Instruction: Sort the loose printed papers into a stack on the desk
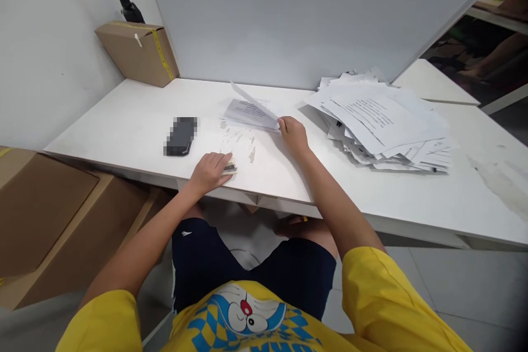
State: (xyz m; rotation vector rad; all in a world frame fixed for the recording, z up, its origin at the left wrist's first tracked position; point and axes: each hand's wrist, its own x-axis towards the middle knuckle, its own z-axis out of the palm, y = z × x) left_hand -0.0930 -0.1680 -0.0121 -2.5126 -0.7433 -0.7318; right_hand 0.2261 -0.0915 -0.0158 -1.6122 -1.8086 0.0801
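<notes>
My right hand point(292, 135) pinches the right-hand edge of a few printed paper sheets point(249, 114). Their top sheet lifts up at the far left corner, while the lower part lies near the white table. Close to the table's front edge, my left hand point(210, 171) is closed around a small cream-coloured stapler point(231, 167), mostly hidden under the fingers; a bit of its metal end shows. Scuffed, peeled marks point(239, 143) on the tabletop lie between the two hands. To the left of the sheets rests a dark phone point(181, 136), partly pixelated.
A tall, untidy pile of printed papers point(379, 121) stands on the right of the white table point(124, 121). At the back left is a cardboard box point(136, 52) with yellow tape and a black object point(130, 9) behind it. More cartons point(45, 203) stand below left.
</notes>
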